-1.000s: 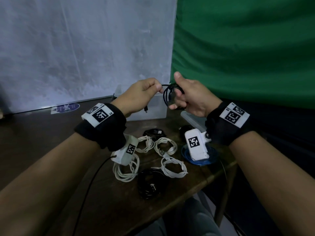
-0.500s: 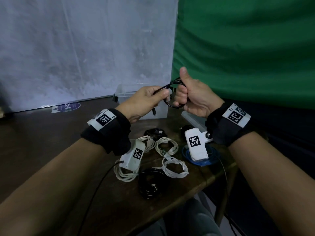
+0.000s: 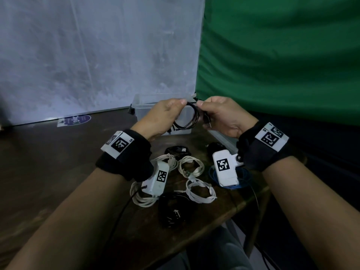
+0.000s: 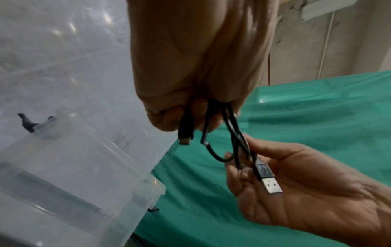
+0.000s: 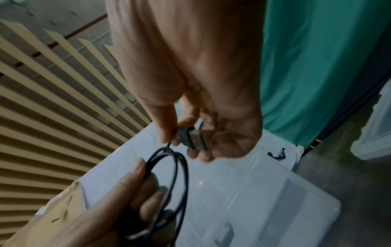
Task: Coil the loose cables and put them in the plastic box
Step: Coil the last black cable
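Black cable (image 3: pixel 191 117) coiled between left hand (image 3: pixel 161 117) and right hand (image 3: pixel 224 115), above plastic box (image 3: pixel 140 106)

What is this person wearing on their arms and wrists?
Forearms are bare. Each wrist has a black wristband topped with a white tag printed with square black codes. A white camera box with the same code hangs under each wrist.

Head view: high, facing forward-down over the box (image 3: pixel 183 115). Wrist views: close, along each hand toward the box (image 4: pixel 69 167) (image 5: pixel 264 200). All share box and cable (image 3: pixel 190 118).
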